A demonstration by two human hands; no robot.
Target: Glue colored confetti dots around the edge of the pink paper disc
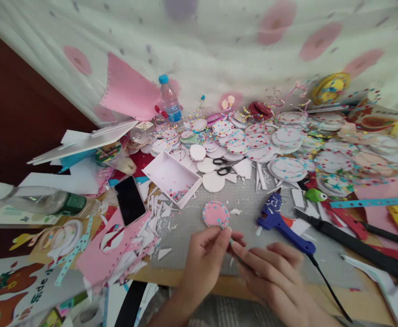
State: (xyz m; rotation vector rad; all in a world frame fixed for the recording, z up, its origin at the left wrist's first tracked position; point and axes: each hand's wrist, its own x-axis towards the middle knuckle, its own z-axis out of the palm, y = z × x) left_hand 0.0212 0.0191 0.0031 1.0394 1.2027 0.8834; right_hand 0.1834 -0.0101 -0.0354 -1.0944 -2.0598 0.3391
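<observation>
A small pink disc (215, 213) edged with blue and red dots lies on the grey mat, just beyond my fingertips. My left hand (206, 256) is closed in a pinch at the disc's near edge, on a thin pale-blue strip (232, 241). Close beside it, my right hand (272, 277) also has its fingers pinched together on the strip; its outer fingers are slightly blurred. The strip's far end is partly hidden by my left fingers, so whether it is fixed to the disc cannot be seen.
To the right lies a blue glue gun (281, 225) with a black cord. Beyond the disc are a white box (171, 179) with confetti, scissors (223, 167) and stacks of dotted paper discs (287, 138). A phone (130, 200) and paper scraps lie left; a bottle (170, 100) stands behind.
</observation>
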